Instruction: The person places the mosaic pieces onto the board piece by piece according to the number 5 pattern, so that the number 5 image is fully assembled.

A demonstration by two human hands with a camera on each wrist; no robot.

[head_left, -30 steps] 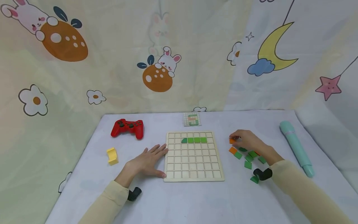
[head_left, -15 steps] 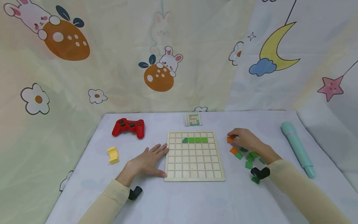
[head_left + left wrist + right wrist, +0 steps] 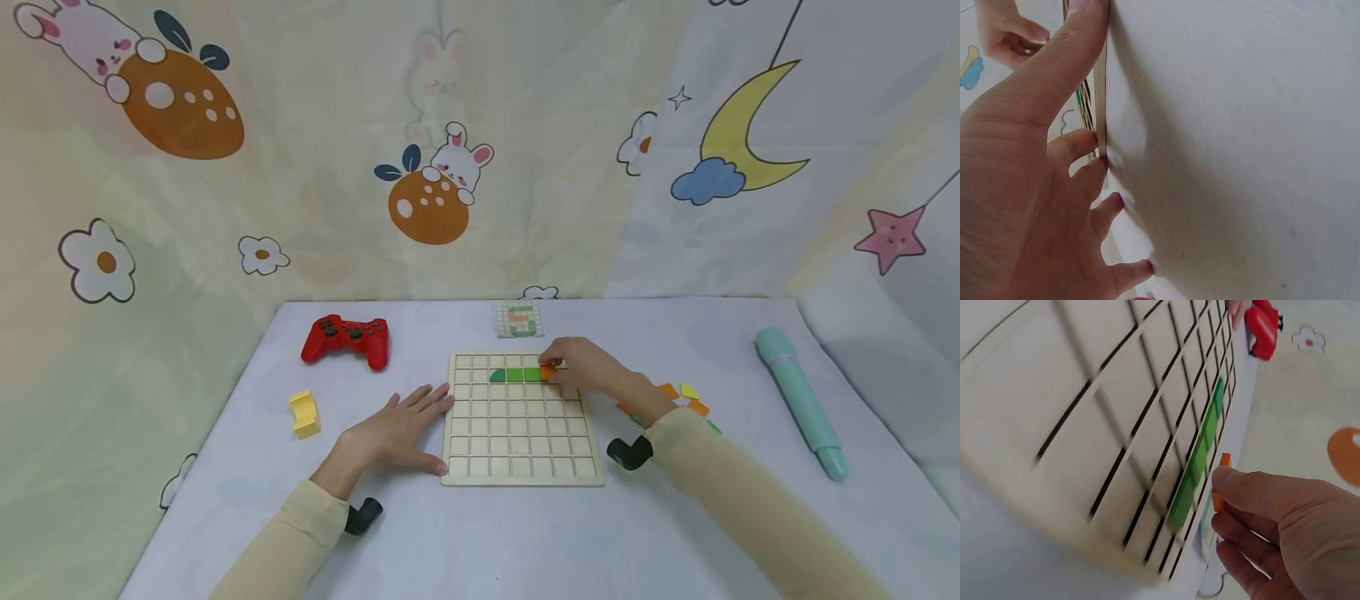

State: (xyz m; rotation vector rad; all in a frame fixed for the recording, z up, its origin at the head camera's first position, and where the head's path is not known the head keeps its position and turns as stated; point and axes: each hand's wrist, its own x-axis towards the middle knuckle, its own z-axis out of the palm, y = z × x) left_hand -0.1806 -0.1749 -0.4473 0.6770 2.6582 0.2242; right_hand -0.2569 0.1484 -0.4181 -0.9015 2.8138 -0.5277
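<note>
My right hand (image 3: pixel 588 367) pinches an orange square tile (image 3: pixel 1225 460) between thumb and fingers, close over the top right of the wooden grid board (image 3: pixel 517 433). In the head view the tile overlaps the right end of a row of green tiles (image 3: pixel 514 375). A darker green piece with a rounded corner (image 3: pixel 497 376) forms the left end of that row. My left hand (image 3: pixel 397 429) lies flat with fingers spread on the table, its thumb and fingertips touching the board's left edge.
Loose orange, yellow and green tiles (image 3: pixel 689 391) lie to the right, partly hidden by my right forearm. A small pattern card (image 3: pixel 517 319) is behind the board. A red game controller (image 3: pixel 345 339) and yellow block (image 3: pixel 303 414) lie left, a teal tube (image 3: pixel 799 400) far right.
My right hand has picked an orange tile from the loose pile and carried it left to the board's upper right. My left hand has stayed at the board's edge.
</note>
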